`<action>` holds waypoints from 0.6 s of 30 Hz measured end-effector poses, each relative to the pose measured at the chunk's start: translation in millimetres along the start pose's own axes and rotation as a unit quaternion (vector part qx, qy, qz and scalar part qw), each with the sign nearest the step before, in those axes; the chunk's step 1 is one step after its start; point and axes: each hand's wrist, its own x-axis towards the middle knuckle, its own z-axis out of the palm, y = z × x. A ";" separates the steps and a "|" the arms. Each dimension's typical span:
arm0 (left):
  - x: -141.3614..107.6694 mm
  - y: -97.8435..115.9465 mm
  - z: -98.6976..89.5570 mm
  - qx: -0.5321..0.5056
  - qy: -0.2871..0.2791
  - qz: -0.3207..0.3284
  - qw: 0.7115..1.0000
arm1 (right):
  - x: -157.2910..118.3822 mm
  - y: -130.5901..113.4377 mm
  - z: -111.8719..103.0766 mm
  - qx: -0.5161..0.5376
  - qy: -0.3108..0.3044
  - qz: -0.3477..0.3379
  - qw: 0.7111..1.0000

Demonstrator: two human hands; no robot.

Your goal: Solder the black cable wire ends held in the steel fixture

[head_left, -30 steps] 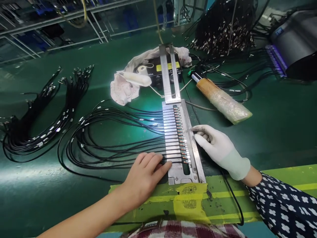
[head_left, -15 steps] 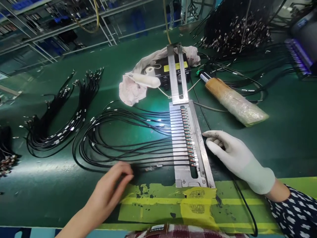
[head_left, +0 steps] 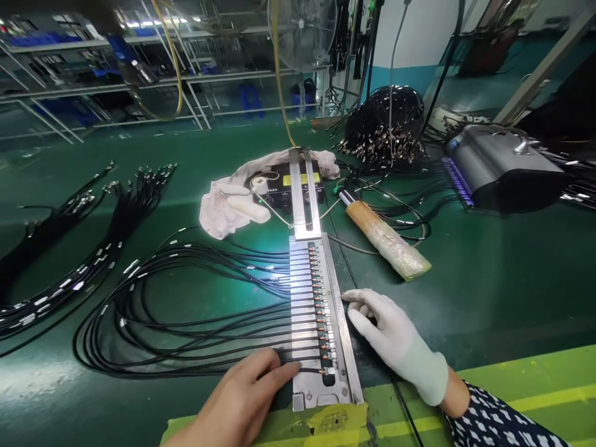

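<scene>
My bare left hand (head_left: 249, 388) is at the near left edge of the metal fixture (head_left: 311, 390). Its thumb and forefinger close on the nearest black cable (head_left: 310, 370), whose metal tip lies in the fixture. Several more black cables (head_left: 261, 313) run in from the left, side by side, with their bared copper-coloured ends and metal terminals in a row along the plate. My right hand (head_left: 391, 332), in a white glove, rests by the fixture's right rail. Its forefinger touches or nearly touches the rail, the thumb stands apart, and no held thing shows.
A black control box (head_left: 282, 202) with a pinkish cloth (head_left: 216, 211) sits behind the fixture. To the right lie a plastic-wrapped handle (head_left: 388, 242) and a grey machine (head_left: 507, 167) with violet light. Cable bundles lie left (head_left: 116, 223) and at the back (head_left: 386, 121). Yellow-green tape (head_left: 521, 385) covers the front edge.
My left hand has moved right, from the cables to the fixture's near edge, and closed on the nearest cable. My right hand stays by the rail. The view has tilted up.
</scene>
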 end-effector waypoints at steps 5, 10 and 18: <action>-2.7 -1.7 3.7 0.054 0.039 0.030 0.997 | 0.9 1.8 1.3 0.002 -0.006 0.002 1.000; 4.5 4.3 2.2 0.094 0.050 0.047 0.993 | 0.7 5.7 3.6 0.001 -0.013 0.012 1.000; 8.3 7.2 1.3 0.121 0.009 0.040 0.992 | -0.6 4.7 4.1 0.006 -0.012 0.014 1.000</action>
